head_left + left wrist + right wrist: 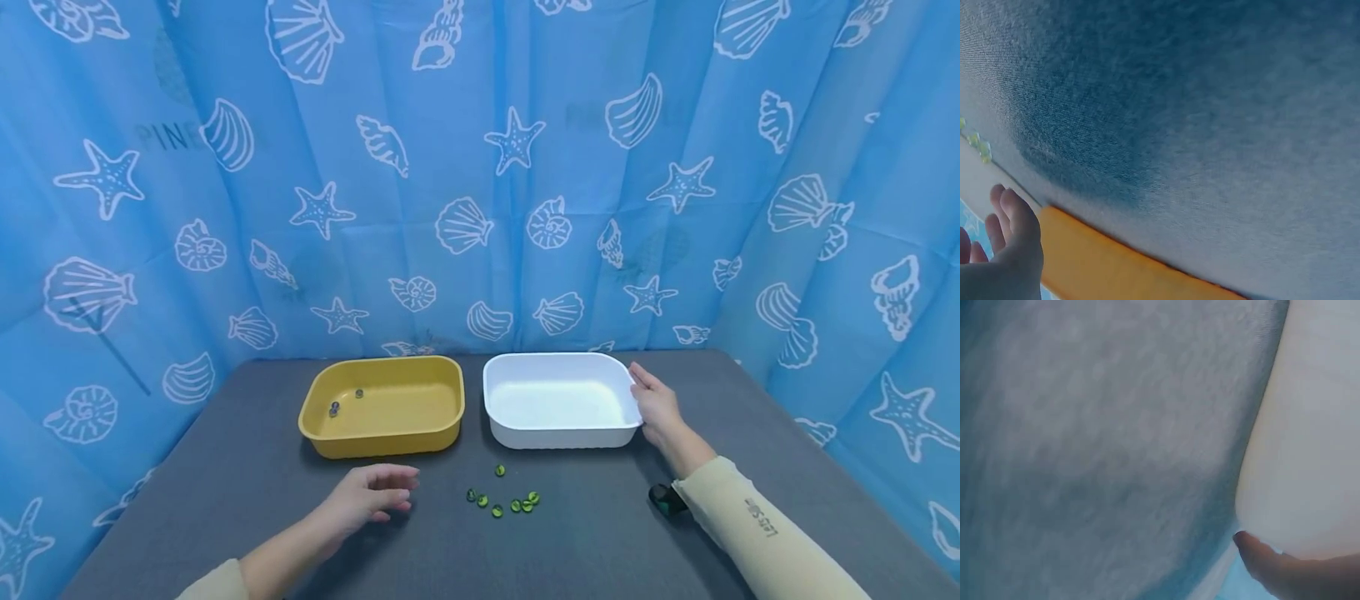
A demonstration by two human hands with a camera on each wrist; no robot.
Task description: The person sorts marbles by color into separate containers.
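Observation:
My right hand (657, 408) holds the right end of a white plastic bin (562, 437), at its rim. In the right wrist view, a finger (1266, 559) lies against the pale wall of that bin (1304, 437). Loosely bent, my left hand (367, 498) hovers over the table in front of the yellow bin (386, 444) with nothing in it. To its right, several green glass marbles (515, 506) lie scattered on the cloth. The left wrist view catches the left hand's fingers (1019, 219) near the yellow bin's wall (1110, 256).
Three dark marbles (334, 408) sit inside the yellow bin, toward its left side. A small black object (666, 498) lies beside the right sleeve. Grey cloth covers the table (585, 542). Behind it hangs a blue curtain (480, 167) with white seashell prints.

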